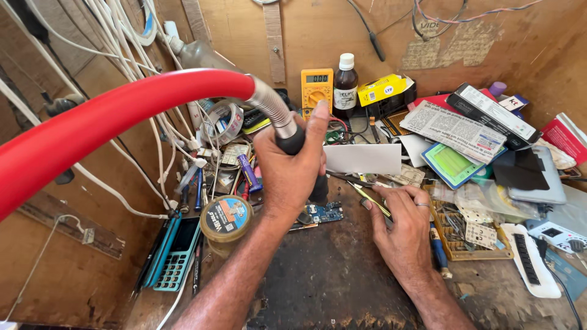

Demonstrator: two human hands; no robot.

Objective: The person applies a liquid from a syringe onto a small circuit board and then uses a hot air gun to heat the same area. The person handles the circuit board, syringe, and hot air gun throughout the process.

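Observation:
My left hand (292,164) grips the black handle of a hot-air tool (293,139), whose corrugated metal neck runs up into a thick red hose (110,119) sweeping off to the left. Below the handle lies a small blue circuit board (323,212) on the dark worn bench. My right hand (402,226), with a ring on one finger, holds thin tweezers (370,200) pointing toward the board. The tool's nozzle is hidden behind my left hand.
A round tin with a blue label (225,217) and a teal calculator (176,253) sit left. At the back stand a yellow multimeter (317,85) and a dark bottle (345,88). Papers, boxes, a parts tray (466,241) and a white power strip (531,260) crowd the right.

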